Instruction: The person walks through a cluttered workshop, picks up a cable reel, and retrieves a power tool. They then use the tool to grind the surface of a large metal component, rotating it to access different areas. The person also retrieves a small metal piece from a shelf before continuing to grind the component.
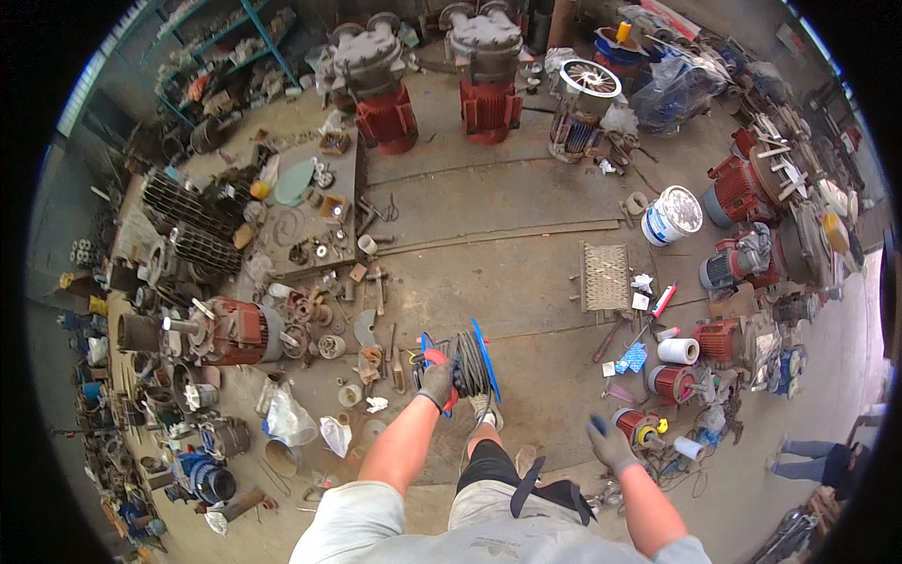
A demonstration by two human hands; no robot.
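Grey shirt fabric point(526, 543) is seen nearest the camera, spread along six o'clock. Ahead of it, a cable reel point(474, 365) is held by the gloved left hand point(436, 383), whose fingers are wrapped closely around a red handle point(435, 357). From that hand, the wound cable and the blue flange point(491, 367) are found at about two to three o'clock. From the gloved right hand point(611, 445), the reel lies well apart at ten o'clock; that hand is loosely opened, and nothing is seen to be gripped by it.

Directions below are taken from the left hand. At two o'clock, a white bucket point(660, 226) is set on the floor point(451, 277); whether its pale top is a lid or contents cannot be told. At eleven o'clock, two small boxes point(334, 143) are placed on a low desk point(345, 179), their contents too small to identify. Between eight and nine, a clear plastic bag point(291, 418) is left crumpled.
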